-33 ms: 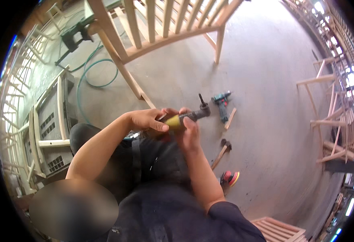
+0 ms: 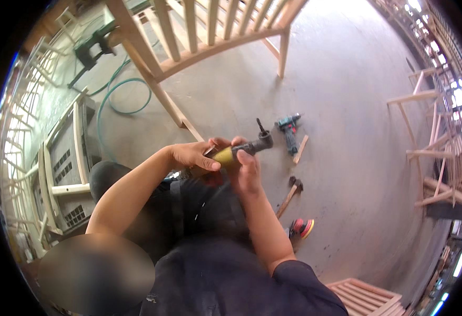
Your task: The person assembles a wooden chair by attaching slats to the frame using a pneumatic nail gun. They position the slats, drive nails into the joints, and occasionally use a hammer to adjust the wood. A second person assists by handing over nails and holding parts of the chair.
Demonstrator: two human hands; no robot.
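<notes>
In front of my lap I hold a right-angle drill (image 2: pixel 223 156) with a yellow body, a dark grey neck and an angled head. A thin dark bit (image 2: pixel 261 125) sticks up from that head, tilted a little to the left. My left hand (image 2: pixel 197 156) is wrapped round the yellow body, thumb along its top. From the other side my right hand (image 2: pixel 248 176) grips the neck near the body, its thumb raised beside it. The tool's rear end is hidden by my hands and partly blurred.
A slatted wooden chair frame (image 2: pixel 189 57) stands ahead. On the floor to the right are a green cordless drill (image 2: pixel 290 134), a wood strip (image 2: pixel 301 149), a hammer (image 2: pixel 289 197) and a sander (image 2: pixel 302 228). A green hose (image 2: pixel 100 118) curls at left, near a clamp (image 2: pixel 91 50).
The view has shifted slightly, and the drill's head and bit sit a little further left and higher. Both hands keep their grip.
</notes>
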